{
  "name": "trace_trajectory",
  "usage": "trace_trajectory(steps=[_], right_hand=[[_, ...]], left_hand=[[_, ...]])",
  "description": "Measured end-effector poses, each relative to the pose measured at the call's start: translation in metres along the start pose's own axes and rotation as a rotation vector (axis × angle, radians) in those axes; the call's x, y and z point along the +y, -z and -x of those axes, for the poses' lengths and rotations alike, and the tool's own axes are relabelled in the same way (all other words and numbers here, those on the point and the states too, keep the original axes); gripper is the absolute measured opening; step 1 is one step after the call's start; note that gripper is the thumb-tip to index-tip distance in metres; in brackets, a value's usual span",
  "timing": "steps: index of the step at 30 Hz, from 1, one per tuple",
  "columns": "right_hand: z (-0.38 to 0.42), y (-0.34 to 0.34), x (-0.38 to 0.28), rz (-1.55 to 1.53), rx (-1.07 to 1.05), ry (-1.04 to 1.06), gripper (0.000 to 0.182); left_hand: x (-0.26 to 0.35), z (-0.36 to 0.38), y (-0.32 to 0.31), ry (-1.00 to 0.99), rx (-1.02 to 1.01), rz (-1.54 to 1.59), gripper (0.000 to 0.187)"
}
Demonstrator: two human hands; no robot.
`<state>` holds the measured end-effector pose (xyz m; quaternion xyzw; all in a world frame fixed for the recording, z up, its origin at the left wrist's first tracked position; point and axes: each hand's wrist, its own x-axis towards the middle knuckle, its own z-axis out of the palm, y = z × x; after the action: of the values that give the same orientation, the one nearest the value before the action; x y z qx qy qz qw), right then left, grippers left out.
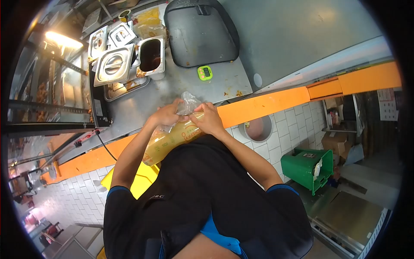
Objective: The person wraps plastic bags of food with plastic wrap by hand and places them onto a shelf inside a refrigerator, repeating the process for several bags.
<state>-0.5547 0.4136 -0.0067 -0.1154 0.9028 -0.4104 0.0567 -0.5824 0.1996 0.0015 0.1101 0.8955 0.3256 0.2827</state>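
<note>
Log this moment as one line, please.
left hand: grips plastic bag | right hand: grips bag top | near: green timer

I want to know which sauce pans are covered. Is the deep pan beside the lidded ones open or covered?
Open: the deep pan has no lid and shows its dark inside.

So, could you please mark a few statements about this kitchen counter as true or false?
1. Both hands grip the plastic bag. True: left hand and right hand hold its top.
2. The timer is red. False: it is green.
3. A green bin stands on the floor. True.
4. Every steel pan has a lid. False: one pan is open.
5. The counter edge is blue. False: it is orange.
</note>
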Motion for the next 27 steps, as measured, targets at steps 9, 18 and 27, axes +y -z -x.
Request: trace_trajectory(steps=[9, 18, 27], right_hand=[[-0.043, -0.012, 0.018, 0.149, 0.153, -0.394, 0.024], [-0.005, 0.010, 0.007, -0.148, -0.087, -0.104, 0.060], [-0.029, 0.005, -0.020, -0.206, -0.167, -0.122, 0.084]], left_hand=[[0.057, 0.045, 0.004, 0.144, 0.168, -0.122, 0.056], [0.041, 0.079, 0.023, -0.030, 0.507, 0.667, 0.045], [0.072, 0.129, 0.079, -0.230, 0.556, 1.148, 0.046]])
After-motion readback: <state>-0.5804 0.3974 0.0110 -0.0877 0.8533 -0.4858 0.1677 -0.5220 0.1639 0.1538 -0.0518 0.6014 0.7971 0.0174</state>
